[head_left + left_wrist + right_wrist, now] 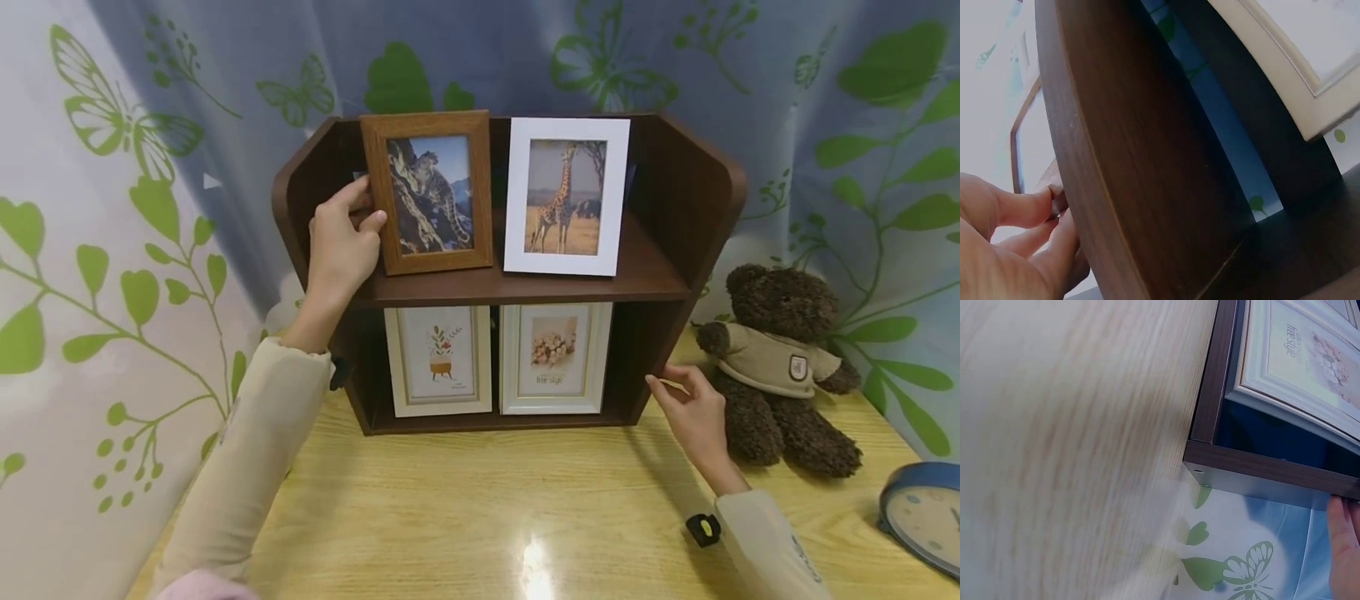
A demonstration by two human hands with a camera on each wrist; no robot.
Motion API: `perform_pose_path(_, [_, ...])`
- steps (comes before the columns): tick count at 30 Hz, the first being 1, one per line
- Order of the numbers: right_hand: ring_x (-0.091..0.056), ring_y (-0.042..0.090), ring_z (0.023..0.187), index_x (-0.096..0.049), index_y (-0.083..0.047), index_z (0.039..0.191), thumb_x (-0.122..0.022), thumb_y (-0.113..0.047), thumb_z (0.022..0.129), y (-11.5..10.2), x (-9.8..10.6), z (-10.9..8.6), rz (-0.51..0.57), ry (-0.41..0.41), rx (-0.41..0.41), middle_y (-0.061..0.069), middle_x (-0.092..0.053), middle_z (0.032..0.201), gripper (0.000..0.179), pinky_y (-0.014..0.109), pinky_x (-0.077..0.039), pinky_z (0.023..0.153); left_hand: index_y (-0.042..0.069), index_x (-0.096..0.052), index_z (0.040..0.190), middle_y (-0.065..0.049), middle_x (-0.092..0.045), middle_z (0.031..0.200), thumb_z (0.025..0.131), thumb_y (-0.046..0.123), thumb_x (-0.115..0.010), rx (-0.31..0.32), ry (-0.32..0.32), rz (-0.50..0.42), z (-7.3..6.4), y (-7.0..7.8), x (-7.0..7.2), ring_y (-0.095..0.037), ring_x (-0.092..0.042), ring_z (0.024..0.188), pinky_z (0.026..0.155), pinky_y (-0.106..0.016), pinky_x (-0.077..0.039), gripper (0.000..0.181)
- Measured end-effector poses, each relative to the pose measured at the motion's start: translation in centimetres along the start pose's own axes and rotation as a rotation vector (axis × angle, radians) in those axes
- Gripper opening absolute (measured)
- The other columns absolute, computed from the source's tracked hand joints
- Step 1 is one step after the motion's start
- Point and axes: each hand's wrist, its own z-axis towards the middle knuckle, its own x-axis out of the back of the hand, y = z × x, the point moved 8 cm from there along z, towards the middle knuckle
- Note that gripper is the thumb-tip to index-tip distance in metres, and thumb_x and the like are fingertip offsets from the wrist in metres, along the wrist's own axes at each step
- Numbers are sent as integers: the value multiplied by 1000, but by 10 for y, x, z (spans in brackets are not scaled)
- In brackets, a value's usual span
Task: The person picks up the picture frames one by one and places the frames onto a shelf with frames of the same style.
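Note:
In the head view, my left hand (339,246) pinches the left edge of a brown wooden picture frame (437,262) with a leopard photo. That frame leans at the left of the upper level of a dark brown shelf (450,289). Thumb and fingers meet on its edge in the left wrist view, beyond the side panel (1129,137). A white picture frame (566,265) with a giraffe photo stands to its right. My right hand (693,417) touches the shelf's lower right side, its fingers fairly straight against the panel in the right wrist view.
On the lower level stand a cream frame (442,408) with a plant drawing and another pale frame (551,404) with a flower picture. A brown teddy bear (780,358) sits right of the shelf. A blue clock (926,512) lies at the right of the wooden table (450,508).

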Motion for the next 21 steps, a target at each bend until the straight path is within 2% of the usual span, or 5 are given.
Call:
perform_pose_path(8, [-59, -15, 76, -63, 7, 99, -71, -1, 84, 7, -1, 2, 1, -9, -2, -27, -56, 88, 20, 5, -49, 67, 9, -43, 143, -17, -54, 131, 97, 6, -52, 97, -41, -26, 5, -8, -2, -30, -57, 115, 91, -44, -51, 47])
perform_pose_path(17, [-58, -18, 75, -61, 9, 101, -69, 2, 84, 13, -3, 4, -8, -21, -64, -24, -55, 89, 20, 4, -48, 68, 12, -45, 142, -15, -54, 130, 97, 8, -53, 116, -14, -71, 5, -13, -2, -26, -58, 110, 82, -37, -53, 46])
perform_pose_path(21, [-58, -16, 76, -62, 7, 101, -70, -1, 84, 11, -2, 3, -10, -23, -52, -24, -55, 89, 20, 4, -48, 68, 12, -45, 142, -15, -53, 130, 97, 7, -52, 112, -16, -90, 5, -13, -4, -26, -58, 110, 82, -36, -53, 46])
